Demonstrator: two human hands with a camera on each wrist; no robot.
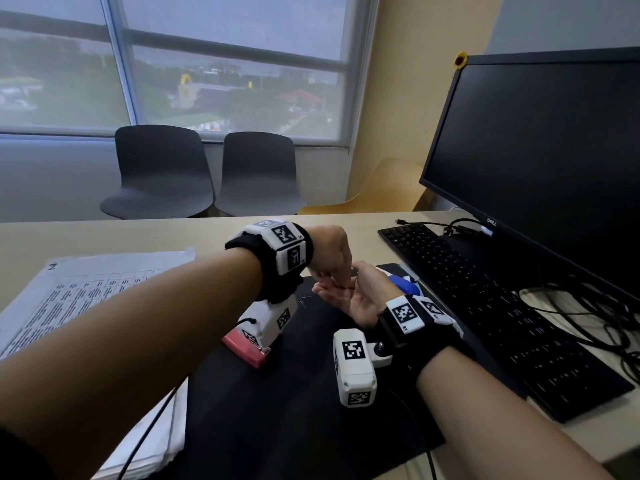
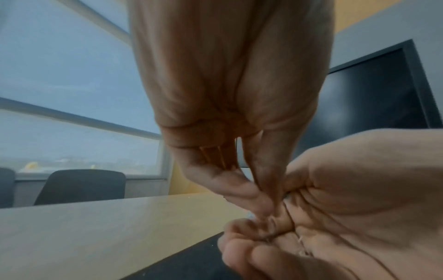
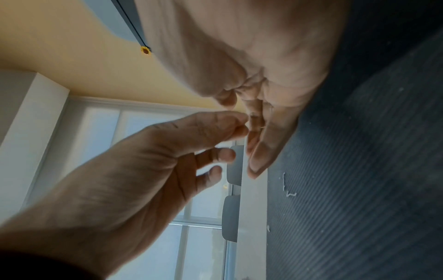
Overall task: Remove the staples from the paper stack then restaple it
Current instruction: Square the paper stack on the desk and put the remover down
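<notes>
My left hand (image 1: 341, 284) reaches down from above, thumb and forefinger pinched together on a tiny staple (image 3: 261, 128) that lies on the fingers of my right hand (image 1: 356, 301). The right hand is held palm up and open over the black mat (image 1: 277, 410). In the left wrist view the left hand (image 2: 268, 216) pinches into the right palm (image 2: 347, 199), and a small pale staple bit (image 2: 299, 239) lies there. The pink stapler (image 1: 249, 351) sits on the mat, partly hidden under my left wrist camera. The printed paper stack (image 1: 79, 299) lies at the left.
Loose bent staples (image 3: 287, 187) lie on the mat just left of the hands. A blue mouse (image 1: 407, 287), a black keyboard (image 1: 502, 317) and a dark monitor (image 1: 554, 161) fill the right side. Cables (image 1: 588, 317) trail by the monitor. Two grey chairs (image 1: 207, 174) stand beyond the desk.
</notes>
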